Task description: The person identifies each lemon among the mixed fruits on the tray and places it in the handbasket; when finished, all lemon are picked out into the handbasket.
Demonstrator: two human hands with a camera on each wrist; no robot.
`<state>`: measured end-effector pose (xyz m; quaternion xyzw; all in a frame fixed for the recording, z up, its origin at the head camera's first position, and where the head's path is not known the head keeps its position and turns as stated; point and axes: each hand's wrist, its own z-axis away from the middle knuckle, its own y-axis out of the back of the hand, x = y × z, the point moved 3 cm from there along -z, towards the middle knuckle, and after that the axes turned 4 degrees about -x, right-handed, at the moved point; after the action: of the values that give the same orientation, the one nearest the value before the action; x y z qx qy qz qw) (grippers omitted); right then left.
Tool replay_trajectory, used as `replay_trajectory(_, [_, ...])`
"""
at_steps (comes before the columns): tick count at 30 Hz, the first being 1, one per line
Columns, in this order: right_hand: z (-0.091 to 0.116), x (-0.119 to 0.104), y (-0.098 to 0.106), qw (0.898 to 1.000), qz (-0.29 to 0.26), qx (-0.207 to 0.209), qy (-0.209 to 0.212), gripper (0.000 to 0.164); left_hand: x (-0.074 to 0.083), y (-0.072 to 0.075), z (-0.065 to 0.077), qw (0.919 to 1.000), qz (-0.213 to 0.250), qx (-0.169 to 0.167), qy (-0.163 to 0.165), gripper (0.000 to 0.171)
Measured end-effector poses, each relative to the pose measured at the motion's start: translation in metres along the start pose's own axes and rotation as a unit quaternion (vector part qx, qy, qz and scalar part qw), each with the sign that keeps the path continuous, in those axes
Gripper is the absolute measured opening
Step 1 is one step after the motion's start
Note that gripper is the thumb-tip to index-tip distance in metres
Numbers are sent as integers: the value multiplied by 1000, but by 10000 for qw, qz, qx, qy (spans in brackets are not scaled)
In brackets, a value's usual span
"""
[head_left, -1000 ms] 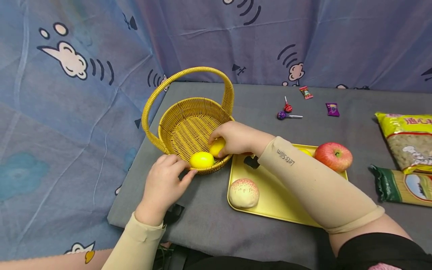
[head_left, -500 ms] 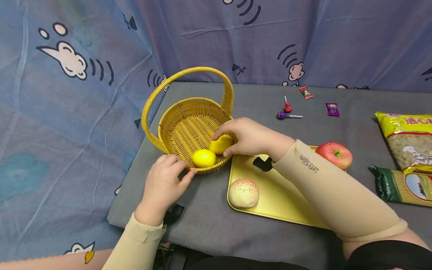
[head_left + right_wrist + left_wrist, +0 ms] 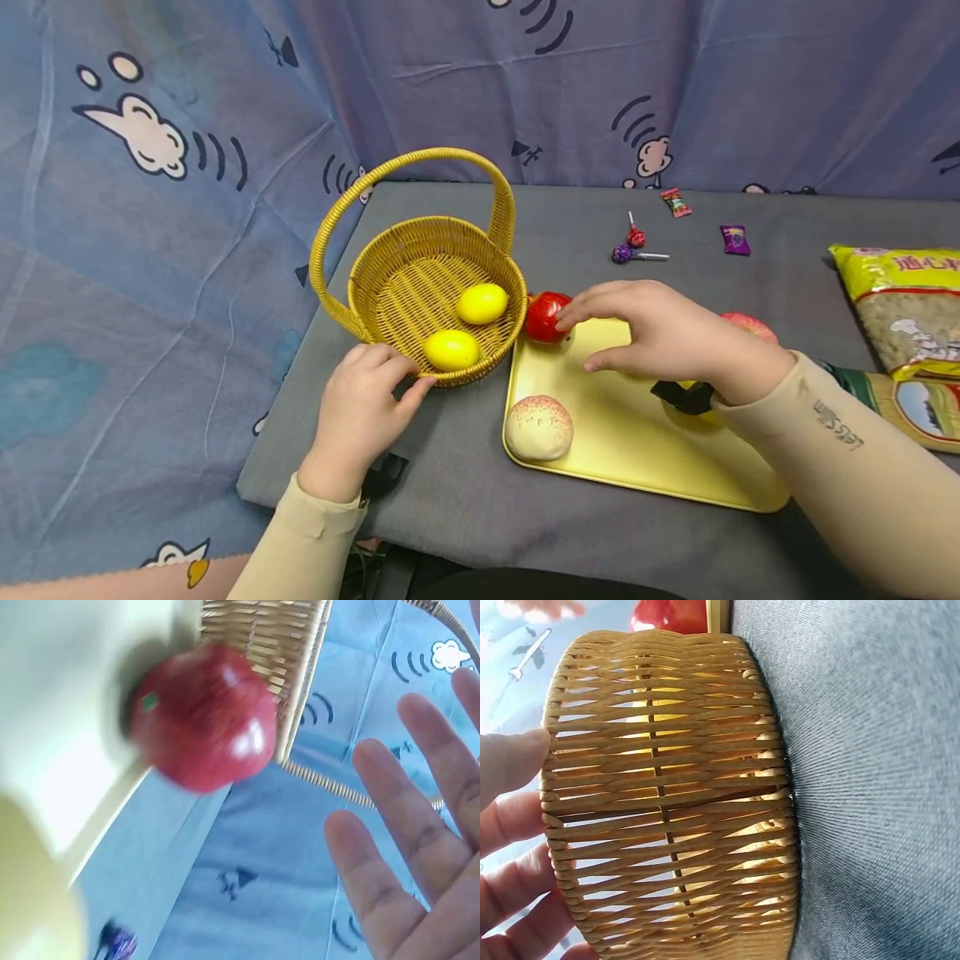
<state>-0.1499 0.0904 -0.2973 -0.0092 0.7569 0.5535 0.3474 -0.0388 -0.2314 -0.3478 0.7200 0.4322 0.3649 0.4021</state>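
My left hand (image 3: 367, 408) holds the near rim of a yellow wicker basket (image 3: 442, 229), its thumb outside the weave and fingers over the edge (image 3: 547, 787). Two lemons (image 3: 482, 303) lie inside, at the basket's right and near side. My right hand (image 3: 652, 333) hovers over a yellow tray (image 3: 637, 467) with fingers extended and nothing in them. Its fingertips overlap a red pomegranate (image 3: 546, 317) in the head view, but the right wrist view shows the pomegranate (image 3: 206, 720) apart from the fingers (image 3: 375, 877). A pinkish peach-like bun (image 3: 539, 427) sits at the tray's near left corner.
Partly hidden behind my right hand are an apple (image 3: 750, 325) and something yellow on the tray. Two lollipops (image 3: 636, 253) and wrapped candies (image 3: 735, 240) lie toward the back. At right are a pasta bag (image 3: 900, 308) and a green-ended noodle pack (image 3: 915, 412).
My right hand has let go of the second lemon in the basket and moved right over the tray, its fingers straightening. The pomegranate has come into view. My left hand stays at the rim.
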Motion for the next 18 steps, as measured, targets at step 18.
replay_trajectory(18, [114,25,-6,9914,669,386,-1060,58,0,-1,0,9998,25,-81,151,21])
